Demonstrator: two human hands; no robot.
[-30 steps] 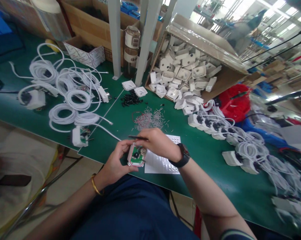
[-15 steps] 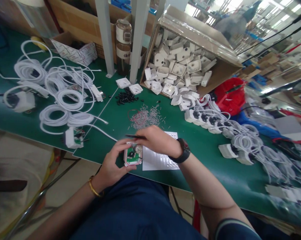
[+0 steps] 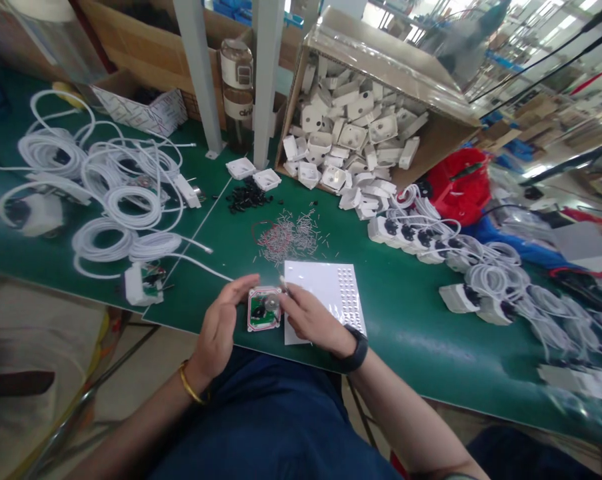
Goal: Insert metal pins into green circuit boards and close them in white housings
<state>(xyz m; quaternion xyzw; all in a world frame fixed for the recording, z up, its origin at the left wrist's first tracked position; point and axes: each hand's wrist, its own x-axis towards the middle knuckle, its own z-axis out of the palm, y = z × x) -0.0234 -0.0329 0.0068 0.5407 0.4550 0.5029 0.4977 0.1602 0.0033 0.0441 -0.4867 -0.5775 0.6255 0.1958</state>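
The right hand point(image 3: 305, 313) has its fingers bent inward at the right edge of the box point(image 3: 258, 322); a small slim thing shows at their tips, and I cannot tell whether they clamp it. The left hand point(image 3: 219, 330) stands on edge by the box's left side, fingers straight and side by side; contact is unclear. The box lies open, green board up, just below the frame's centre. The sheet point(image 3: 313, 280) lies partly under the right hand, the pins point(image 3: 291, 237) above it, black parts point(image 3: 245, 195) farther up. Cords point(image 3: 103, 240) crowd the left, one reaching toward the left fingertips; a carton point(image 3: 325, 27) and posts point(image 3: 265, 80) close off the top. Green table point(image 3: 401, 300) shows between the sheet and the units point(image 3: 405, 237) at right; its near edge passes just below the box.
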